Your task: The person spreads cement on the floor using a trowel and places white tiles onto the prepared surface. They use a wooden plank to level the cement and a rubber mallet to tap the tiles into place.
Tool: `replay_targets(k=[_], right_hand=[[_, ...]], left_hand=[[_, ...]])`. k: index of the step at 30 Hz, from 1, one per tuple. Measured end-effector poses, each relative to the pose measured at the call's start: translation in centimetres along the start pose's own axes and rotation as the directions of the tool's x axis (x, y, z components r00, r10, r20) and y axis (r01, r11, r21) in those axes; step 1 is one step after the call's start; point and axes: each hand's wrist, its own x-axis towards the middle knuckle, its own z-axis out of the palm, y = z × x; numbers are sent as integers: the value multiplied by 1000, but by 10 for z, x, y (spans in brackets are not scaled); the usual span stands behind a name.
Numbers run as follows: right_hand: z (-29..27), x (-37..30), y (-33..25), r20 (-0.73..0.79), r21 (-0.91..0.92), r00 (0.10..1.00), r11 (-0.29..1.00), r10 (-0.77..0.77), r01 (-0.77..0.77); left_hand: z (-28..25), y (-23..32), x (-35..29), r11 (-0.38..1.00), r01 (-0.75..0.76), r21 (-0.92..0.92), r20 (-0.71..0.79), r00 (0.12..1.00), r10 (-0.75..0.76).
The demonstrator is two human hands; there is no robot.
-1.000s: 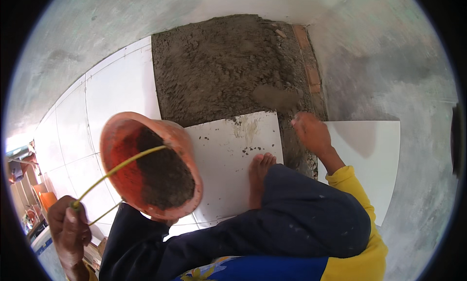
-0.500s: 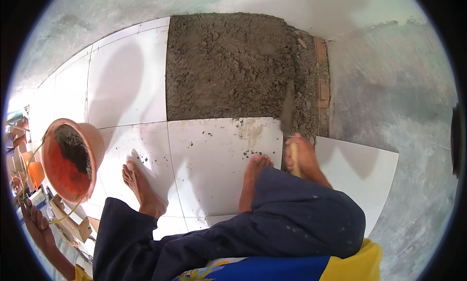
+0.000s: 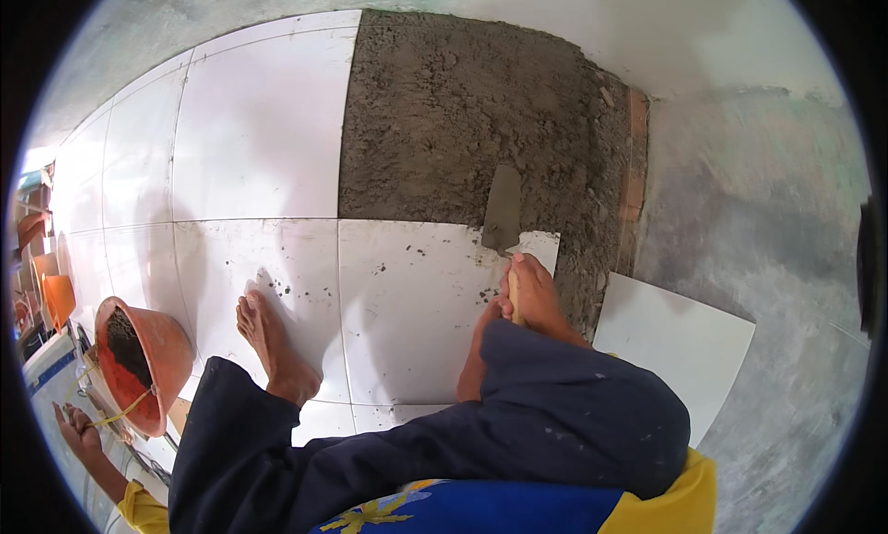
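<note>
My right hand [image 3: 534,296] is closed around the wooden handle of a pointed trowel [image 3: 502,210]. The flat grey blade lies over the near edge of the damp mortar bed [image 3: 444,109], by the edge of a white floor tile [image 3: 416,284]. At the far left, my left hand [image 3: 80,430] is closed on the yellow cord handle [image 3: 125,414] of an orange bucket [image 3: 171,349]. The bucket is tilted, and grey mortar shows inside it. Crumbs of mortar are scattered on the tile around my bare feet.
A loose white tile [image 3: 675,349] lies at the right beside the grey wall [image 3: 758,220]. Reddish brick pieces [image 3: 636,155] edge the mortar along that wall. Behind the bucket at the left are an orange container [image 3: 58,298] and assorted clutter.
My right hand has swung the trowel left, from the mortar's right side to the tile edge. My left hand and the bucket have come nearer to me. The view has shifted slightly.
</note>
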Motion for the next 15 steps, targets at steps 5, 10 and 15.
replay_targets(k=[5, 10, 15], right_hand=[[-14, -16, 30, 60, -547, 839, 685, -541, 481], [23, -14, -4, 85, -485, 994, 868, -72, 105], [7, -22, -8, 522, -841, 789, -43, -324, 539]], left_hand=[[-50, -7, 22, 997, 25, -68, -85, 996, -31], [-69, -10, 13, 975, -28, 219, 45, 999, 18], [-1, -44, -57, 803, -137, 580, 76, 991, 114]])
